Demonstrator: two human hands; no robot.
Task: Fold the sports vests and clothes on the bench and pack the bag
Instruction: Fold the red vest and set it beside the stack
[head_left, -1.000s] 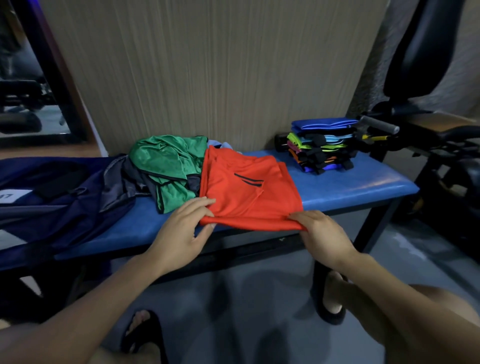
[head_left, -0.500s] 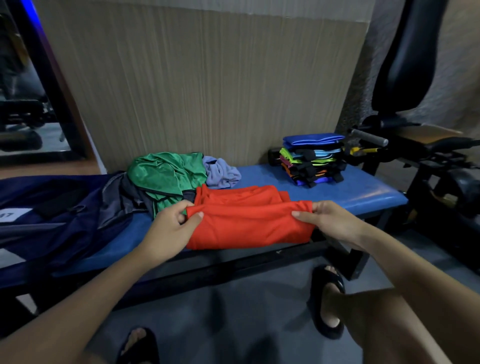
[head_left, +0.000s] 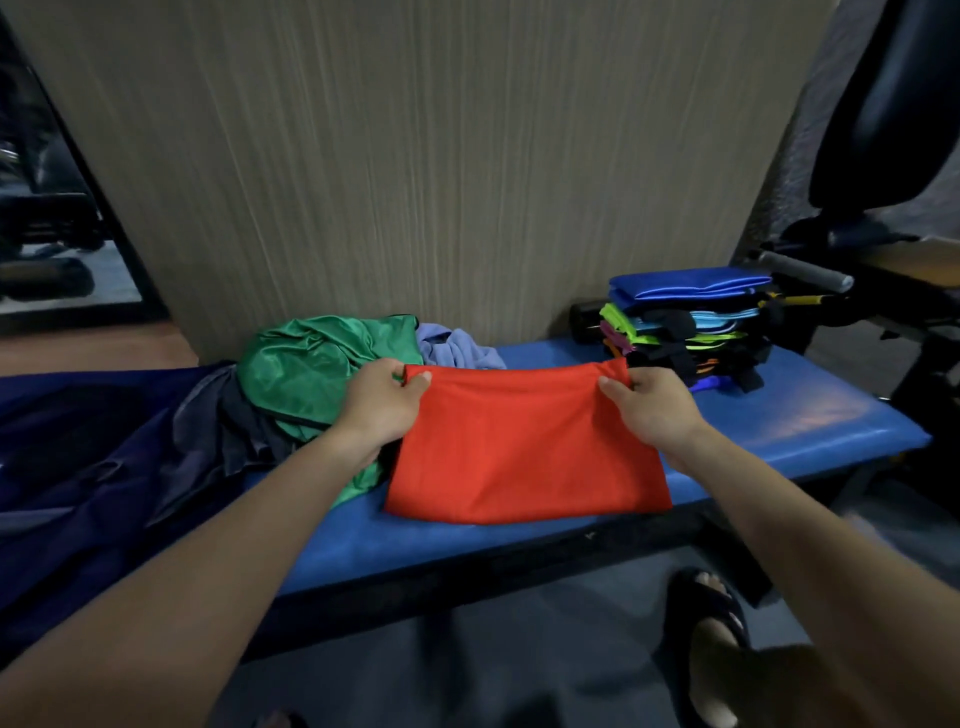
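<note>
A red garment (head_left: 524, 447) lies folded in half on the blue bench (head_left: 810, 415). My left hand (head_left: 382, 405) pinches its far left corner and my right hand (head_left: 652, 405) pinches its far right corner. To the left sits a crumpled green garment (head_left: 317, 369) with a pale lilac one (head_left: 454, 351) behind it. A stack of folded vests (head_left: 685, 322), blue on top, stands at the bench's right end. The dark navy bag (head_left: 78, 462) lies open at the left, with grey cloth (head_left: 218, 431) spilling at its mouth.
A ribbed beige wall panel (head_left: 415, 156) rises right behind the bench. Black gym equipment (head_left: 883, 130) with a metal bar (head_left: 802, 270) crowds the right side. My sandalled foot (head_left: 709, 616) rests on the grey floor below the bench's front edge.
Both hands lifted the red garment's near edge from the bench front and carried it over to the far side, folding the garment in half. The camera view shifted closer.
</note>
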